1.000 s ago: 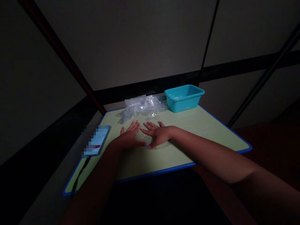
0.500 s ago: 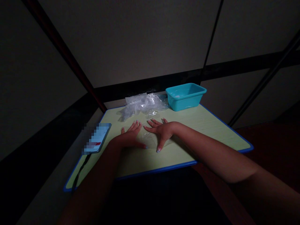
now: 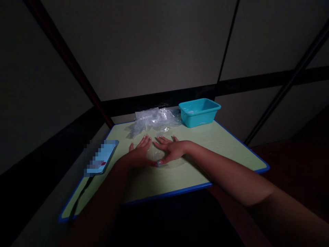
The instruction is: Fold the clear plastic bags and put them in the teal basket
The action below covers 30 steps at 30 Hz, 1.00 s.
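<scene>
A clear plastic bag [image 3: 157, 155] lies flat on the light green table, partly under both hands. My left hand [image 3: 142, 153] rests on its left side, palm down, with fingers stretched forward. On its right side my right hand [image 3: 169, 148] is also palm down, fingers spread. The tips of the two thumbs meet or nearly meet over the bag. Just beyond the fingertips lies a crumpled heap of clear plastic bags [image 3: 154, 120].
A turquoise basket [image 3: 199, 119] stands at the back right of the table [image 3: 218, 147], with something small and pale inside. A phone-like device [image 3: 102, 158] with a dark strap [image 3: 81, 196] lies at the left edge. Wall panels rise behind.
My right thumb has moved left to my left thumb, closing the gap between them. The whole scene sits slightly lower and further left as the view has shifted.
</scene>
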{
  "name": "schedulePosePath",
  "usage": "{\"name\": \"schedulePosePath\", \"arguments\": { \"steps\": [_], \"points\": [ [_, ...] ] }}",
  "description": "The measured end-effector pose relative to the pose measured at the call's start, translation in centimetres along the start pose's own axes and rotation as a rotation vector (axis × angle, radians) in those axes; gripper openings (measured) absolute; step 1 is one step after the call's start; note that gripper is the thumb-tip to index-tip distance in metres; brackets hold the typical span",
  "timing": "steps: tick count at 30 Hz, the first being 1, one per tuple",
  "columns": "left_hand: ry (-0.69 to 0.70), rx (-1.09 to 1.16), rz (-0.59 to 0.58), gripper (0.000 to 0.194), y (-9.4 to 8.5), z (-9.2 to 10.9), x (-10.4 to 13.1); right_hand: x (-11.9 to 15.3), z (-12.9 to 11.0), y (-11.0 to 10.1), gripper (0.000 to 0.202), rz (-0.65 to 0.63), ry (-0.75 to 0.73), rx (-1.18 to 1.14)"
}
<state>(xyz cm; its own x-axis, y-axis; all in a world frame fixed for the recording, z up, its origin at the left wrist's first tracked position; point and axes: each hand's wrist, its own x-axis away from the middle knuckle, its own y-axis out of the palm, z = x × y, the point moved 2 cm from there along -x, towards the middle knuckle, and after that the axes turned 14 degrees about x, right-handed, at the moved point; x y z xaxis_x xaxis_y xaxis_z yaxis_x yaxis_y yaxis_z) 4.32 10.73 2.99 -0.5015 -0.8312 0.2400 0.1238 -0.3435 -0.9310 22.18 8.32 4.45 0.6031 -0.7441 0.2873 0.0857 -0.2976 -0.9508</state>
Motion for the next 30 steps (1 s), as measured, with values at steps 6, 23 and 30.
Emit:
{"name": "schedulePosePath", "arguments": {
  "steps": [6,23,30],
  "points": [
    [0.032,0.030,-0.061,0.124,0.5,0.1,0.3,0.0,0.2,0.2,0.122,-0.045,-0.022,0.043],
    [0.014,0.069,-0.076,0.120,0.4,0.2,0.1,0.5,1.3,-0.4,0.117,-0.090,-0.002,0.043],
    [-0.053,0.075,0.053,0.094,-0.5,-0.8,0.1,-0.3,0.5,0.3,0.085,0.109,0.048,0.061]
  ]
}}
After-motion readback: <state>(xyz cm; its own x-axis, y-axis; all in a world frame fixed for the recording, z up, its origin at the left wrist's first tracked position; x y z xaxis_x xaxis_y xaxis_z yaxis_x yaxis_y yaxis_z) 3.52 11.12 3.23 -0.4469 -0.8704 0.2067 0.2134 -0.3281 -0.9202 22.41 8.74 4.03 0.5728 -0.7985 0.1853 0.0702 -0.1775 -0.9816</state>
